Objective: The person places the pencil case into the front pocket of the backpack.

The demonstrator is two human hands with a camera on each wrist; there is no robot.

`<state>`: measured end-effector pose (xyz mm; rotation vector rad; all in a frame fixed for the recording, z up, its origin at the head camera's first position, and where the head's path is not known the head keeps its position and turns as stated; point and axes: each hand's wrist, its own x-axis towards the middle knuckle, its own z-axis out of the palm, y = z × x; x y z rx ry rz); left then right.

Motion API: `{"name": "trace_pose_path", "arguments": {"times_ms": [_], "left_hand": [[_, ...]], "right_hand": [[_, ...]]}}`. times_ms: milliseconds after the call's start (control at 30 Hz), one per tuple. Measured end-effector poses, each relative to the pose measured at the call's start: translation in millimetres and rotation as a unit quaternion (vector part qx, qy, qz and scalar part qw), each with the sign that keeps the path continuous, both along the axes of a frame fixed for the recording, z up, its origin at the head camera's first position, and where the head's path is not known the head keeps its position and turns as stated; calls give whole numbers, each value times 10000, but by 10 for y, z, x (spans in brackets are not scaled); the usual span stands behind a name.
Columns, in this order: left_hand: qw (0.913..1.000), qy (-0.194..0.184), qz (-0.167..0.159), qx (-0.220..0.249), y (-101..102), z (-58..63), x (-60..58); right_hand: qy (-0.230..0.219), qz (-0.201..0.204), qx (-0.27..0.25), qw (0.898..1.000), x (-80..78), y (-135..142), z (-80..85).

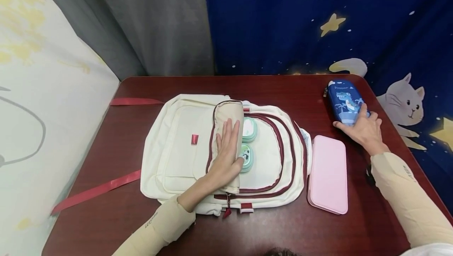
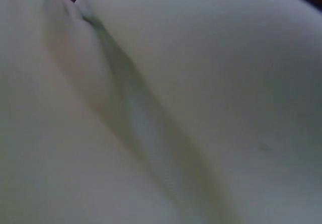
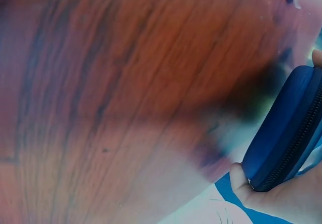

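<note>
I watch the left hand (image 1: 225, 157) rest, fingers straight, on the folded flap (image 1: 228, 110) of the cream backpack (image 1: 180, 126). I see the right hand (image 1: 364, 130) grip the blue dinosaur case (image 1: 343, 96) near the counter's (image 1: 283, 87) far right corner, beyond the pink case (image 1: 329, 173).

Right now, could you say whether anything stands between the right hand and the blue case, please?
Nothing visible does: the right hand grips the blue case, and the pink case lies beside the backpack.
</note>
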<state>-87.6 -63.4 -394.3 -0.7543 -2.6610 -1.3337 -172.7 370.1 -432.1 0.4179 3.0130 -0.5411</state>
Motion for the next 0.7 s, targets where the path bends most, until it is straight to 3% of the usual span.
{"name": "trace_pose_path", "arguments": {"times_ms": [467, 700], "left_hand": [[10000, 4, 25, -10, -11, 11, 0], [10000, -9, 20, 9, -12, 7, 13]], "right_hand": [[579, 435, -11, 9974, 45, -205, 150], [1021, 961, -198, 9899, 141, -390, 239]]}}
